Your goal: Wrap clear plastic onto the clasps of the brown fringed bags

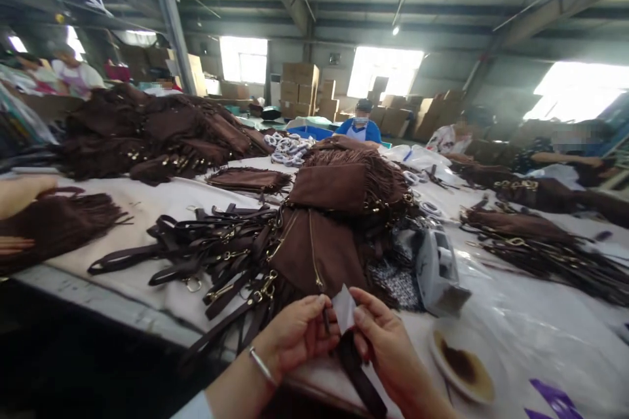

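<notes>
"Two hands, close together: what are their fingers doing?"

"On the right hand [388, 334], thumb and forefinger are clamped on a white slip [345, 311]. The left hand [299, 334] is curled, thumb and forefinger at a narrow dark tab [326, 319]; whether they grip it firmly, I can't tell."

"How would that slip handle?"

"Light and thin, I'd judge, and easily creased, so best taken by an edge. It stands between the two thumbs, at the near end of the zipped bag [339, 249]."

"And the dark strap [363, 376]?"

"Bendable but fairly firm, I'd guess, and not slippery; hold it flat near its upper end. That end sits at the right fingers, just below the slip, and the rest hangs on the near side of the zipped bag."

"Further out?"

"Left of the zipped bag is a tangle of straps [230, 242] with gold-coloured clips. Right of it stands a pale box-like device [437, 268], and nearer on that side lies a dish [479, 373] with something brown in it."

"Anyone else?"

"Far left of the zipped bag, another person's hand [24, 193] is beside a fringed brown piece [69, 222]."
</notes>
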`<state>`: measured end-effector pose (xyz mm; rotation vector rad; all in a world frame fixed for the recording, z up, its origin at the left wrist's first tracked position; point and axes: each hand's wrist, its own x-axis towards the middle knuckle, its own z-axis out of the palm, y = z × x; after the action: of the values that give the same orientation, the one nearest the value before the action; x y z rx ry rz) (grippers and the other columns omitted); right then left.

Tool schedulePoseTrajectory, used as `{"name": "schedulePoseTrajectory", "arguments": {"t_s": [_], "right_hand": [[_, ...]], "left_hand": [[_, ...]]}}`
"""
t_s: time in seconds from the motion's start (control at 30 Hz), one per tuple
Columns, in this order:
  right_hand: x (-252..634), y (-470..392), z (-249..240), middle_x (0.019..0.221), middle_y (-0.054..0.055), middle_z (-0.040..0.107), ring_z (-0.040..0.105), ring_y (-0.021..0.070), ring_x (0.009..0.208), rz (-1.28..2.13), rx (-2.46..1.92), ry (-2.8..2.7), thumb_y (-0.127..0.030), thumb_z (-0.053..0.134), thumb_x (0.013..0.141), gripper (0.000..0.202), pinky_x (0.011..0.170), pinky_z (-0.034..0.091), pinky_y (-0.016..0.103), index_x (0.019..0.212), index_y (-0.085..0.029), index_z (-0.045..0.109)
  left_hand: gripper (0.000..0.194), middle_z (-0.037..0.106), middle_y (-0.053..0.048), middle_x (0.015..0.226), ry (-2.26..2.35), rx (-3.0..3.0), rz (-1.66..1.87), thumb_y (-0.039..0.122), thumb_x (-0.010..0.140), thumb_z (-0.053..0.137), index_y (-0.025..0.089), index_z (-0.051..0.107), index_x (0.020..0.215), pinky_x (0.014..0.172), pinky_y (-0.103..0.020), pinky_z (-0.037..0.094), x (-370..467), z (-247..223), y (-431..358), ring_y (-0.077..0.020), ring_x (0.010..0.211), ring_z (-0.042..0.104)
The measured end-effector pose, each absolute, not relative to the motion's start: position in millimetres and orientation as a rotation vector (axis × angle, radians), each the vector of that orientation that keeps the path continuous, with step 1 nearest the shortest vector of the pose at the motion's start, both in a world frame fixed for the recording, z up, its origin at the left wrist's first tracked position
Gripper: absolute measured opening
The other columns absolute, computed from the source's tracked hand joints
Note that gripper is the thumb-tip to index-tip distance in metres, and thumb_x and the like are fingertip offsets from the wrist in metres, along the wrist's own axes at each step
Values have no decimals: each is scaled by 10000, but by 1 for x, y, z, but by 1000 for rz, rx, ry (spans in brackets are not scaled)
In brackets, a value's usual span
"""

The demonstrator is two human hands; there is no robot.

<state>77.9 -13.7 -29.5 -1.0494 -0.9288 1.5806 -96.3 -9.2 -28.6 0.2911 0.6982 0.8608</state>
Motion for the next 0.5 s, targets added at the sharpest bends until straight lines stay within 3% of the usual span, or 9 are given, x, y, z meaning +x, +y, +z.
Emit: {"name": "schedulePoseTrajectory", "arguments": {"t_s": [0.1, 0.2, 0.37, 0.5], "right_hand": [[84, -24, -42, 589, -68, 509, 395, 48, 389, 1580, -1171, -986, -481, 759, 703, 588, 397, 251, 181, 1180, -183, 587], [98, -24, -43, 622, -35, 566, 451, 88, 439, 1456, -1320, -1120, -543, 728, 700, 623, 423, 326, 210, 1185, -176, 590], [98, 3, -19, 714, 42, 666, 577, 181, 687, 1174, -1446, -1650, -541, 581, 810, 404, 627, 440, 273, 809, -169, 737], [79, 20, -12, 625, 17, 634, 531, 152, 593, 1326, -1488, -1674, -497, 604, 776, 382, 533, 375, 246, 732, -142, 739]], "left_hand": [[147, 652, -18, 716, 704, 289, 896, 272, 828, 663, 163, 568, 857, 701, -288, 514, -92, -34, -8, -142, 661, 655], [124, 644, -26, 717, 762, 288, 932, 235, 820, 667, 143, 585, 831, 656, -239, 497, -87, -38, -5, -119, 633, 631], [164, 630, -24, 714, 809, 346, 963, 266, 797, 700, 129, 609, 809, 632, -225, 483, -79, -42, -3, -118, 636, 618], [194, 643, -30, 751, 853, 385, 953, 282, 775, 724, 124, 634, 842, 634, -215, 467, -85, -42, -5, -118, 676, 622]]}}
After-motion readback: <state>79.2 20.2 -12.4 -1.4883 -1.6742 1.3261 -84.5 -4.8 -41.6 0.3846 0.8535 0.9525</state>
